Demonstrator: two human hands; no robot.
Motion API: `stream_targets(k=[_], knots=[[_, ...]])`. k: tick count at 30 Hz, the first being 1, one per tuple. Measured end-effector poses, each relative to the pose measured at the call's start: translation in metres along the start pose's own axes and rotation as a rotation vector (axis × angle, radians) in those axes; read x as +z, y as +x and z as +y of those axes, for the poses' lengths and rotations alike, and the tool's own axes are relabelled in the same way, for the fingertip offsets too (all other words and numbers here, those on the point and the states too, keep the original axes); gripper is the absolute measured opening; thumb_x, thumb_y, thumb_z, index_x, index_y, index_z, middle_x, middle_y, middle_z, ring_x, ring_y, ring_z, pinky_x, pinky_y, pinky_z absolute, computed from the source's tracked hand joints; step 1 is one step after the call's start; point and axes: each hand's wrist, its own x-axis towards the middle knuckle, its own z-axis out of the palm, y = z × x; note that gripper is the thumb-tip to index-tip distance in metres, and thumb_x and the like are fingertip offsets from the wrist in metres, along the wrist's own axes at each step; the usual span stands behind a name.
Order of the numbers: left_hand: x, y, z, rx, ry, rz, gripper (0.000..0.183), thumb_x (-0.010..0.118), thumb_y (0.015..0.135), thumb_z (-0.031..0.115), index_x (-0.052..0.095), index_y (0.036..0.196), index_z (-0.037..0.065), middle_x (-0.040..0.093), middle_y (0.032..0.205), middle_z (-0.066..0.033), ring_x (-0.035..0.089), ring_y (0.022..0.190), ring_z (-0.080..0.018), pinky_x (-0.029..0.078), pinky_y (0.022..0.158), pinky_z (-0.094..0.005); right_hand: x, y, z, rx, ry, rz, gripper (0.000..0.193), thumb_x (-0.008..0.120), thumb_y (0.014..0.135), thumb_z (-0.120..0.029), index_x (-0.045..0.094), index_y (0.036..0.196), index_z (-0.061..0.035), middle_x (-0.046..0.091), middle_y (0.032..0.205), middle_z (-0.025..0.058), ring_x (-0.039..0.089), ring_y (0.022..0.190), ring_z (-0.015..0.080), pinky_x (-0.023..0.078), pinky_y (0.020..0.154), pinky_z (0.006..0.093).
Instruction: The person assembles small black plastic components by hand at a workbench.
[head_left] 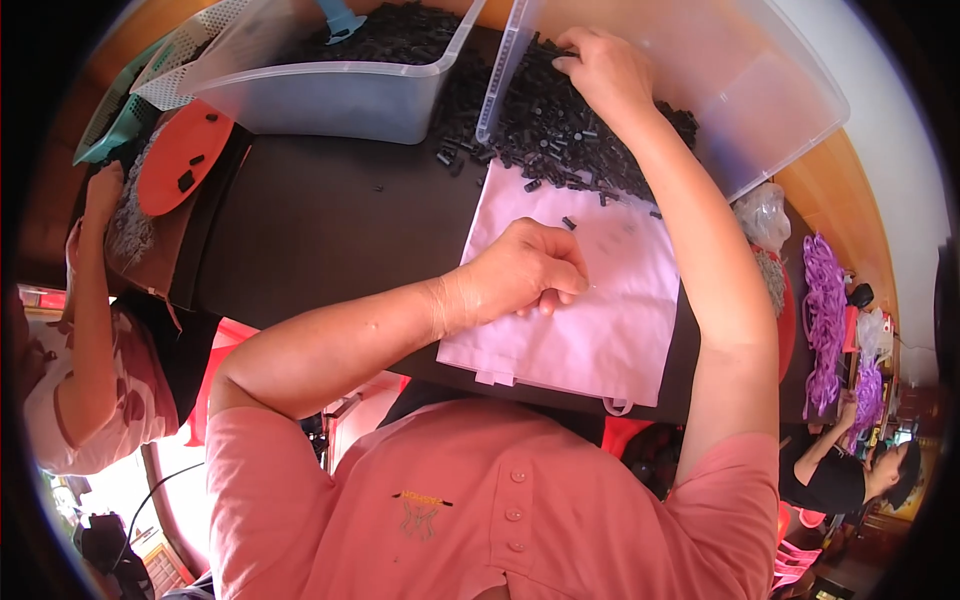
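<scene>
My left hand (535, 265) is closed over a pale pink cloth (620, 330), its fingers curled and the thumb pressed against them. What sits between those fingertips is too small to make out. My right hand (608, 75) reaches to the far side of a heap of small black cylinder-shaped pieces (565, 150), fingers bent at its edge; anything in them is hidden. The heap spreads out by a clear plastic bin (770, 90) and onto the cloth's far edge. A few loose black pieces (569, 223) lie on the cloth, near my left hand.
Another clear bin (350, 100) with black pieces and a blue tool (341, 22) stands far left on the dark table (310, 210). A co-worker's hand (104, 190) is near a red tray (190, 155). Purple straps (823, 320) hang at the right, near another person.
</scene>
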Motion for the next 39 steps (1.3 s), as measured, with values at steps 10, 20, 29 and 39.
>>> stream_targets(k=[10, 20, 29, 39], knots=[[-0.001, -0.003, 0.002, 0.014, 0.009, -0.006, 0.012, 0.065, 0.079, 0.011, 0.066, 0.083, 0.000, 0.060, 0.067, -0.0020, 0.054, 0.053, -0.0071, 0.039, 0.043, -0.0210, 0.001, 0.003, 0.000, 0.062, 0.047, -0.114, 0.019, 0.069, 0.077, -0.022, 0.072, 0.093, -0.0135, 0.066, 0.090, 0.0072, 0.064, 0.091, 0.0298, 0.049, 0.076, 0.0443], [0.003, 0.002, 0.000, 0.005, -0.026, 0.007, 0.010, 0.064, 0.081, 0.012, 0.066, 0.084, 0.002, 0.062, 0.069, -0.0025, 0.053, 0.052, -0.0063, 0.036, 0.042, -0.0202, -0.071, -0.067, 0.020, 0.421, 0.821, -0.120, 0.012, 0.069, 0.078, -0.006, 0.069, 0.089, -0.0013, 0.064, 0.074, 0.0016, 0.056, 0.065, 0.0090, 0.044, 0.060, 0.0248], [0.005, -0.003, 0.003, 0.002, 0.002, 0.081, 0.009, 0.063, 0.082, 0.008, 0.064, 0.083, -0.001, 0.063, 0.072, -0.0072, 0.054, 0.052, -0.0097, 0.036, 0.044, -0.0202, -0.192, -0.153, 0.116, 0.587, 0.670, -0.381, 0.013, 0.065, 0.079, -0.006, 0.068, 0.090, -0.0024, 0.063, 0.074, -0.0007, 0.057, 0.067, 0.0061, 0.043, 0.060, 0.0215], [0.011, -0.001, 0.006, -0.002, 0.011, 0.118, 0.009, 0.063, 0.082, 0.007, 0.063, 0.082, -0.002, 0.063, 0.071, -0.0084, 0.055, 0.054, -0.0107, 0.036, 0.043, -0.0205, -0.164, -0.183, 0.251, 0.473, -0.389, -0.267, 0.026, 0.057, 0.081, -0.012, 0.069, 0.104, -0.0142, 0.069, 0.099, 0.0163, 0.066, 0.091, 0.0343, 0.050, 0.079, 0.0457]])
